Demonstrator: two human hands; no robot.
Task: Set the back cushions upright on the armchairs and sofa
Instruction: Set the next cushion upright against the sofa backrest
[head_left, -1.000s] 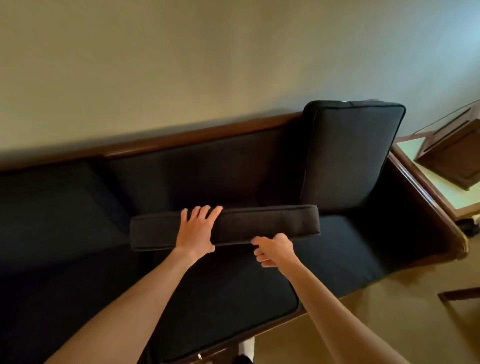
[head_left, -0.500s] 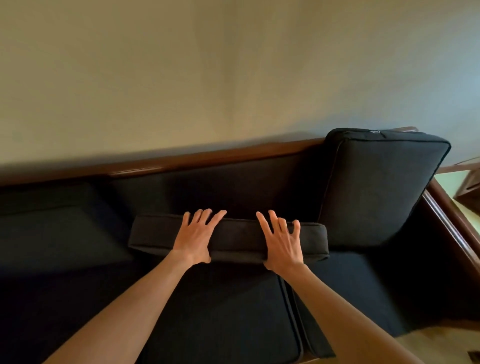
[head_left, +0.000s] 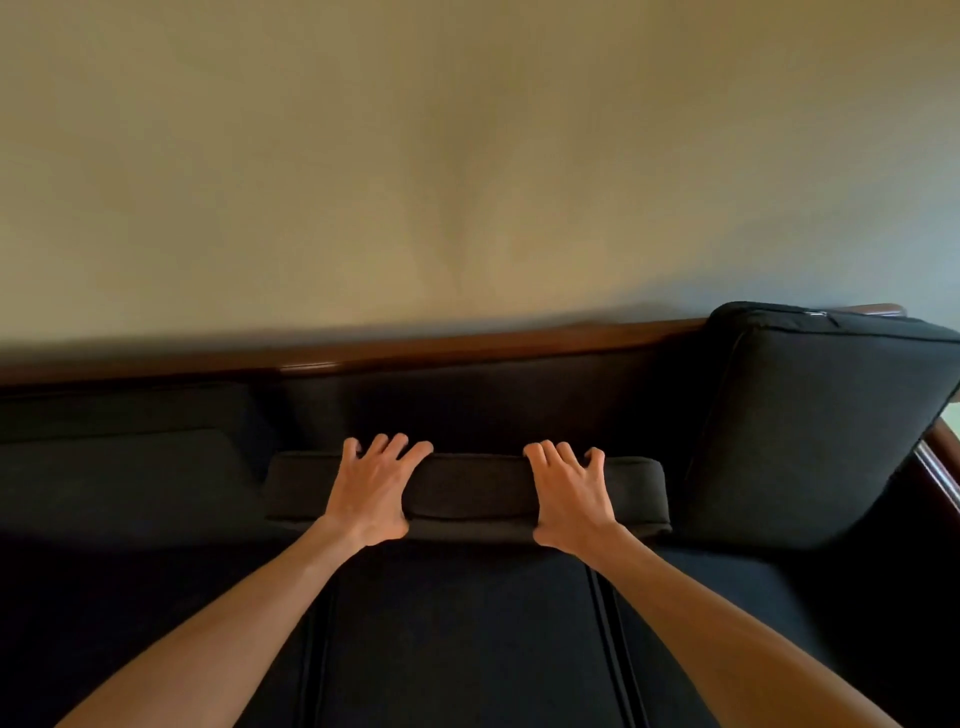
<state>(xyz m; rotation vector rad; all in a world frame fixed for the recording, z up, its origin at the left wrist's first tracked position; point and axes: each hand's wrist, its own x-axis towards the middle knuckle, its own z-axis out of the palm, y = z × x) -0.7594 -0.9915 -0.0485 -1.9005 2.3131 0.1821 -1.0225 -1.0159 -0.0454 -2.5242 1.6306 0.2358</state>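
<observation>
Both hands (head_left: 371, 493) (head_left: 571, 496) apparently around back cushion (head_left: 470, 486)

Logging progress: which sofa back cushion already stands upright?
The right-end cushion, leaning against the backrest of the sofa. The middle cushion lies low on the seat, gripped by the left hand and right hand.

My two arms are bare as far up as they show. My left forearm (head_left: 249, 623) and right forearm (head_left: 727, 629) are slim and smooth, narrowing at the wrists. My left hand (head_left: 371, 493) and right hand (head_left: 571, 499) have long, slender fingers, with knuckles and faint tendons ridging their backs.
</observation>
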